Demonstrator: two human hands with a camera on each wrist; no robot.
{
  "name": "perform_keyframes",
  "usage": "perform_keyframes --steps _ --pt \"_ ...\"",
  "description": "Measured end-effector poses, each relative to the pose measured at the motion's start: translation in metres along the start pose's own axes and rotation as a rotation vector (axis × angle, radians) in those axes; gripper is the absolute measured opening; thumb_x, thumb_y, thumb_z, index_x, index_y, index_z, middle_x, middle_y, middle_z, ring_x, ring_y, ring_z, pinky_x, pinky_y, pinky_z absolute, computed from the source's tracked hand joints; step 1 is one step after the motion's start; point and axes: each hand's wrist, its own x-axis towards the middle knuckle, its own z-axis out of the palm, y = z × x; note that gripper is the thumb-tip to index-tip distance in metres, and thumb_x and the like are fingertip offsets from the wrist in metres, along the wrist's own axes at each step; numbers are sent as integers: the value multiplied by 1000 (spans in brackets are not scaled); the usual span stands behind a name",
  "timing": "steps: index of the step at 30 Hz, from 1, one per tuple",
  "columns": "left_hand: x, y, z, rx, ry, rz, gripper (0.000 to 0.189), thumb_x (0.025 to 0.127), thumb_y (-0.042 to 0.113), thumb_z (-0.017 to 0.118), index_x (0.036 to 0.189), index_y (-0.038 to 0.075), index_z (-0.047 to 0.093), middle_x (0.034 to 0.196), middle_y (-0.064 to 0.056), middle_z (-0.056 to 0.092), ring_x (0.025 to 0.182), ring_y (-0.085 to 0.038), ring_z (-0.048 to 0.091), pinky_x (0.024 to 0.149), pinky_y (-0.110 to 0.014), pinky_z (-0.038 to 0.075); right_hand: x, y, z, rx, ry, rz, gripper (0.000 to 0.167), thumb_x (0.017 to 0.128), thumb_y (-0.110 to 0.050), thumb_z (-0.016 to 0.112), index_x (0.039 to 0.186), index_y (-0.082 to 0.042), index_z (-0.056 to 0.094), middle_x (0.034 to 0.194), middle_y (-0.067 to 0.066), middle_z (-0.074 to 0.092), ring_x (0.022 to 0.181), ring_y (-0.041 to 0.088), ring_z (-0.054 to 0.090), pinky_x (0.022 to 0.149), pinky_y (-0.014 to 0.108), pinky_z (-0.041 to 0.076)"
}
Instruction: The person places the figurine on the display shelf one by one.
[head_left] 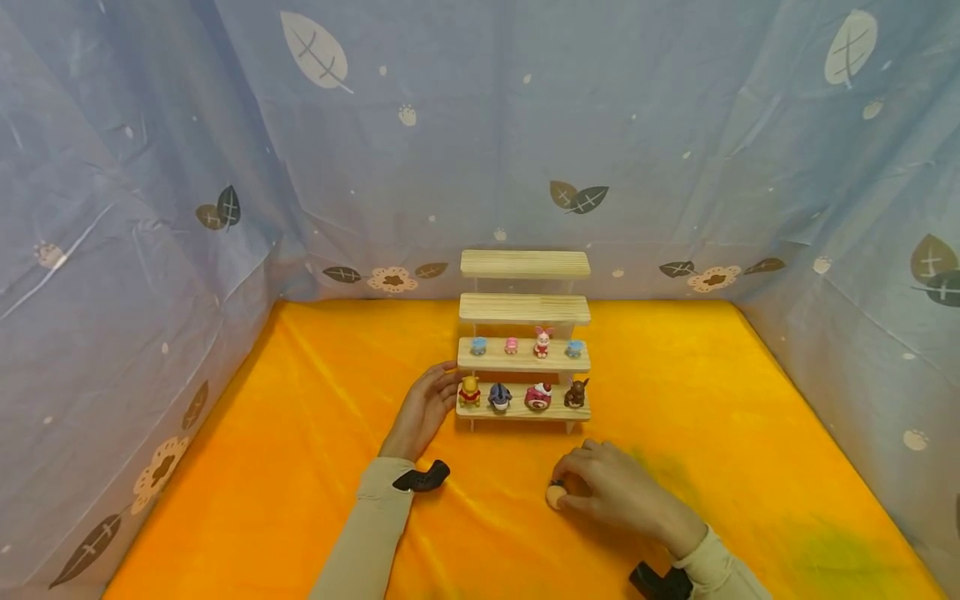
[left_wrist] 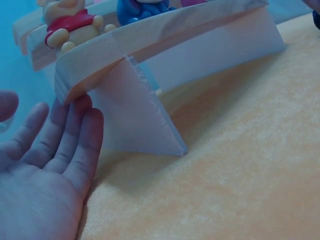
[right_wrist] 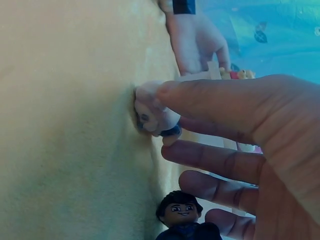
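Observation:
A tiered wooden display stand (head_left: 523, 310) carries small figurines on its two lower shelves. My left hand (head_left: 426, 412) is beside its left end, the extended fingers (left_wrist: 90, 130) at the underside of the lowest shelf's corner. A Pooh figurine (head_left: 469, 392) sits right above them. In front of the stand, my right hand (head_left: 618, 487) pinches a small tan figurine (right_wrist: 155, 110) with a dark band, low over the orange cloth. The thumb (right_wrist: 200, 97) presses on its side. A dark-haired toy figure (right_wrist: 180, 212) shows by the lower fingers in the right wrist view.
Eeyore (head_left: 499, 397), a pink round figurine (head_left: 538, 397) and a brown one (head_left: 576, 393) share the bottom shelf. Above them sit Piglet (head_left: 542, 342) and smaller blue and pink figurines. Orange cloth (head_left: 337, 467) covers the table; a patterned blue curtain (head_left: 465, 167) encloses it.

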Motion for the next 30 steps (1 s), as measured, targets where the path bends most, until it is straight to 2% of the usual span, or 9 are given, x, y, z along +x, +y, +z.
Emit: perform_keyframes --steps 7,14,22,30 --pt "0 1 1 -2 0 -5 36 109 32 45 136 9 48 121 -5 59 110 -16 58 92 -25 50 -2 1 4 4 10 -1 24 87 -47 77 104 -31 69 100 -16 69 90 6 53 79 34 41" --pt "-1 3 1 1 -5 -1 35 109 32 44 136 10 47 123 -6 59 112 -17 58 93 -25 50 -3 -1 7 -3 22 17 29 84 -46 80 103 -31 64 100 -19 64 91 5 52 81 37 44" --pt "-1 2 1 -21 -9 -3 32 108 31 45 132 11 49 123 -6 59 111 -18 58 92 -25 50 -3 -2 12 49 -5 62 27 89 -43 77 106 -29 62 100 -17 61 90 4 52 81 36 45" --pt "-1 1 0 -19 -17 -2 31 109 31 45 132 10 49 124 -7 59 109 -17 58 90 -24 50 -5 1 13 81 59 59 23 94 -43 71 109 -25 66 102 -13 66 90 5 57 81 34 49"
